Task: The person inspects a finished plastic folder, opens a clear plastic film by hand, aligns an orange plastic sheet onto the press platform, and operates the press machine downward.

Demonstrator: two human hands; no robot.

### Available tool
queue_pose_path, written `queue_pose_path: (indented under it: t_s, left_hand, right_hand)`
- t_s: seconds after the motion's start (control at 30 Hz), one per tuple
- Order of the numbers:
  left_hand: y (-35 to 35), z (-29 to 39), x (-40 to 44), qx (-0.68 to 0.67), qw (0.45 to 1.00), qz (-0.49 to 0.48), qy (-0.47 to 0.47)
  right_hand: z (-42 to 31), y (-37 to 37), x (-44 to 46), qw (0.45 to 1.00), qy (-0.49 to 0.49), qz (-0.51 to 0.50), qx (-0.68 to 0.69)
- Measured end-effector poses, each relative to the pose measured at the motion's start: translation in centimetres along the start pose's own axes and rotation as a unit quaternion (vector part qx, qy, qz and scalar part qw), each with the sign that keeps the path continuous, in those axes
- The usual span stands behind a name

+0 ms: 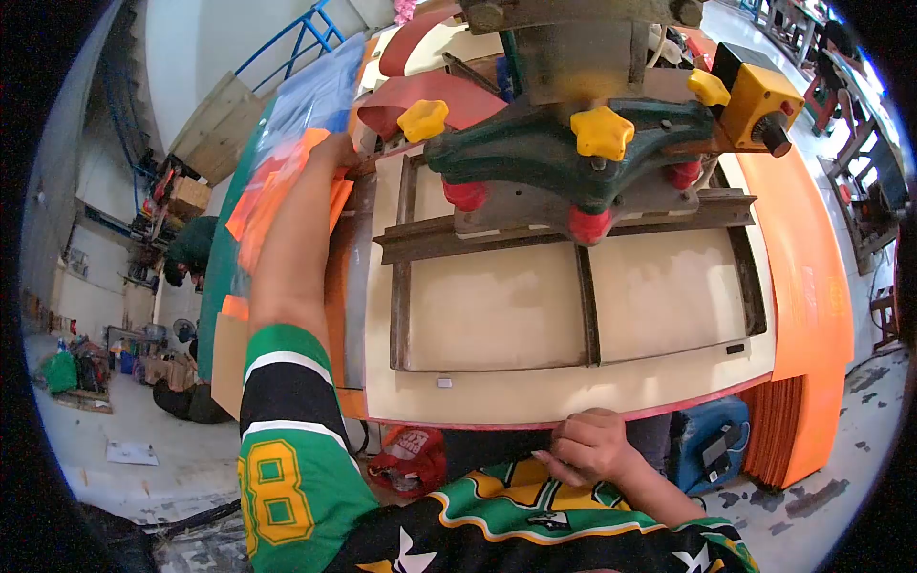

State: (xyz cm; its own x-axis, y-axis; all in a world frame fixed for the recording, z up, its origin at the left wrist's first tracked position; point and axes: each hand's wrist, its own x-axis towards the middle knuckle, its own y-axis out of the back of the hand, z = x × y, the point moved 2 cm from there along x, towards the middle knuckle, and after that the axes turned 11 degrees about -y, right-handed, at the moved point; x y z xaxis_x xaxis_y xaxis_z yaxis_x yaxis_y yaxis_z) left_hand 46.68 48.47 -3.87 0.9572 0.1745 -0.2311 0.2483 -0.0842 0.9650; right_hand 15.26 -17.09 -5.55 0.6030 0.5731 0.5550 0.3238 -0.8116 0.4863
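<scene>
My left hand (334, 151) reaches far forward to the upper left, at the orange sheets (272, 205) beside the machine; its fingers are mostly hidden. Near the front edge of the cream board (478, 401), my right hand (585, 447) rests with its fingers curled, close to my body. A dark metal frame (589, 306) lies on the board. Above it hangs the green press head (554, 143) with yellow star-shaped knobs (602, 133) and red feet (589, 224).
A yellow control box (761, 103) with a black knob sits at the upper right. Stacked orange sheets (798, 258) lie to the right. A blue container (709, 444) and a red bag (409, 460) are below the board. Another person (194, 250) is at the far left.
</scene>
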Motion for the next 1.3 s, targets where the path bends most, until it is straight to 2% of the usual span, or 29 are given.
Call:
queue_pose_path:
  t_s: [0.13,0.17,0.23,0.37,0.47,0.53,0.67,0.73,0.77,0.87,0.93,0.97,1.03,1.07,1.13,1.23,1.3]
  left_hand:
    - [0.1,-0.4,0.2,0.055,0.997,0.042,0.019]
    - [1.2,1.2,-1.2,0.056,0.997,0.042,0.020]
    - [4.7,6.3,-5.4,0.067,0.992,0.029,0.100]
    - [4.1,5.3,-4.5,0.064,0.993,0.021,0.094]
    - [5.0,6.6,-5.7,0.074,0.989,0.052,0.115]
    - [5.3,6.3,-6.1,0.045,0.981,0.099,0.163]
    - [5.3,3.6,-5.8,0.047,0.982,0.120,0.136]
    - [4.6,0.9,-4.6,0.010,0.963,0.199,0.181]
    - [4.8,0.2,-4.9,0.010,0.963,0.199,0.183]
    - [5.1,-1.1,-5.7,-0.019,0.966,0.220,0.133]
    - [4.7,-1.7,-6.5,-0.150,0.935,0.296,0.122]
    - [4.8,-1.9,-6.9,-0.151,0.935,0.296,0.122]
    - [4.9,-2.3,-7.5,-0.280,0.917,0.255,0.122]
    - [4.7,-2.5,-7.8,-0.280,0.917,0.256,0.121]
    - [4.5,-2.8,-8.5,-0.382,0.862,0.327,0.062]
    - [4.2,-4.1,-9.4,-0.352,0.863,0.357,0.058]
    - [5.1,-2.4,-11.4,-0.325,0.863,0.379,0.073]
  right_hand:
    - [-0.2,0.0,0.3,1.000,0.000,-0.008,0.000]
    - [-0.3,0.0,0.2,1.000,0.000,-0.008,0.001]
    - [-0.2,0.0,0.1,1.000,-0.009,-0.013,-0.008]
    - [-0.3,0.1,0.3,1.000,-0.003,-0.015,-0.006]
    - [-0.3,0.2,0.3,1.000,-0.010,-0.010,-0.010]
    - [-0.3,0.2,0.3,1.000,-0.007,-0.006,-0.010]
    - [-0.3,0.1,0.2,1.000,-0.018,-0.012,-0.001]
    - [-0.3,0.1,0.2,1.000,-0.027,-0.014,0.000]
    - [-0.4,0.0,0.2,1.000,-0.027,-0.015,0.001]
    - [-0.4,0.1,0.3,0.999,-0.029,-0.007,0.013]
    - [-0.4,0.1,0.2,0.999,-0.029,-0.018,-0.006]
    - [-0.4,0.0,0.2,0.999,-0.029,-0.018,-0.006]
    - [-0.4,-0.1,0.1,0.999,-0.030,-0.009,-0.010]
    - [-0.4,0.0,0.2,0.999,-0.029,-0.008,-0.011]
    - [-0.5,0.0,0.2,0.999,-0.036,-0.013,-0.014]
    - [-0.6,0.1,0.3,0.999,-0.043,-0.011,-0.019]
    - [-0.6,0.0,0.2,0.999,-0.043,-0.012,-0.020]
